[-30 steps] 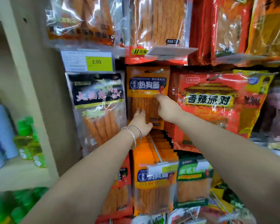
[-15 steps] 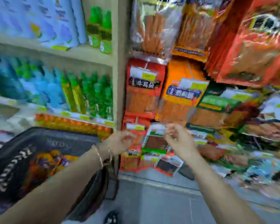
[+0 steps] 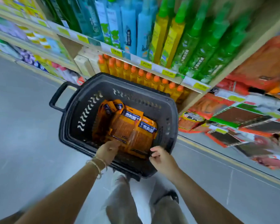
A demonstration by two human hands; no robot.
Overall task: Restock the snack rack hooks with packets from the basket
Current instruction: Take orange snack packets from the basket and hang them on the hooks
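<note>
Your left hand (image 3: 108, 151) is down inside the basket (image 3: 87, 101), fingertips (image 3: 118, 143) curled onto the near edge of the orange snack packets (image 3: 132, 126). You cannot tell from here whether they pinch a packet or only touch it. Thin bracelets (image 3: 97, 164) sit on that wrist.

Your right hand (image 3: 162, 159) hovers over the basket's near rim, just beside the packets, with its fingers loosely curled and nothing in them.

The packets lie overlapping in a loose pile on the basket floor, blue label bands facing up. The basket is dark grey plastic, with a loop handle (image 3: 57, 97) on its left end, and it stands on the grey floor (image 3: 23, 126) in front of your legs (image 3: 120, 199).

To the right hangs the snack rack (image 3: 233, 117), full of red and orange packets. Behind the basket, shelves hold orange-capped bottles (image 3: 144, 78) below and green bottles (image 3: 208, 46) and blue bottles (image 3: 132, 29) above.
</note>
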